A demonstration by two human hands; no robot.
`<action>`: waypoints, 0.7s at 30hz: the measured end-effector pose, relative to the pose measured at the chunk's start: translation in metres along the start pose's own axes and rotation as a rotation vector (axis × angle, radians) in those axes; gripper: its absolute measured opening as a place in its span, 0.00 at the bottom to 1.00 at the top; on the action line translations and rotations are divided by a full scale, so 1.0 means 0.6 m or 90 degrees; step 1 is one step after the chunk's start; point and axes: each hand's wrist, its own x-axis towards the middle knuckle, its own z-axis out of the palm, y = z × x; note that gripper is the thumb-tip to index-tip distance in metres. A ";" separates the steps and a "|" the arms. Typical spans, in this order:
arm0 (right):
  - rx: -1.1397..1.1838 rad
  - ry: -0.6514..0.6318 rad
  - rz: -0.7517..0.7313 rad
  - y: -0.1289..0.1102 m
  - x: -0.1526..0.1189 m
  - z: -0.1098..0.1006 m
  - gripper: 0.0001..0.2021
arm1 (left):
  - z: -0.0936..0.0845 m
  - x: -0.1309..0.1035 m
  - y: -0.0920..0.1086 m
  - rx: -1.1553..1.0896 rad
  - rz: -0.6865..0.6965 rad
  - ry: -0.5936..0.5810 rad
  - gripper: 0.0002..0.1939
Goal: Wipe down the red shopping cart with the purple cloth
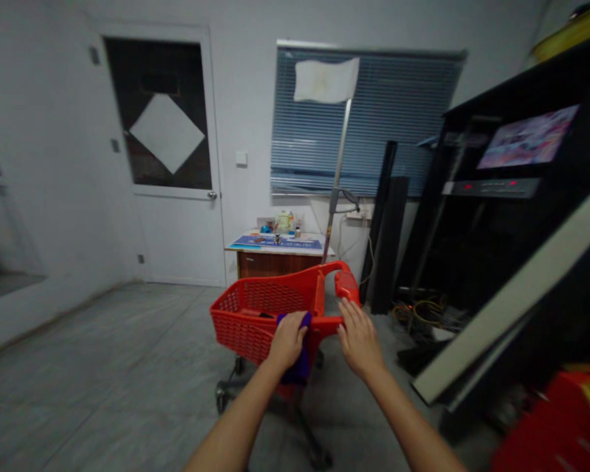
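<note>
A red plastic shopping cart [246, 334] on a dark wheeled frame stands on the grey floor in front of me. My left hand [289, 337] is closed on a purple cloth [299, 367], pressing it against the cart's near rim beside the handle; part of the cloth hangs down the side. At the handle's near corner, my right hand [358, 334] curls its fingers over the red bar. The cart's basket holds a small dark item that is hard to make out.
Behind the cart is a small cabinet [270, 263] with bottles on top. A pole with a white flag [327, 81] leans near the blinds. Black racks, leaning boards [511, 301] and cables crowd the right. A white door [177, 236] is at the left.
</note>
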 end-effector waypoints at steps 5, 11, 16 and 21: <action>0.061 0.038 0.021 0.017 -0.002 0.018 0.21 | 0.001 0.005 0.016 0.002 -0.018 0.003 0.18; 0.087 0.030 0.012 0.022 -0.004 0.012 0.19 | 0.028 0.031 0.079 -0.014 0.052 -0.012 0.19; 0.094 0.034 0.014 0.025 -0.003 0.005 0.19 | 0.020 0.016 0.046 -0.013 0.063 -0.006 0.20; 0.097 0.055 0.029 0.011 -0.002 0.014 0.20 | 0.015 0.009 0.032 0.011 0.011 0.017 0.19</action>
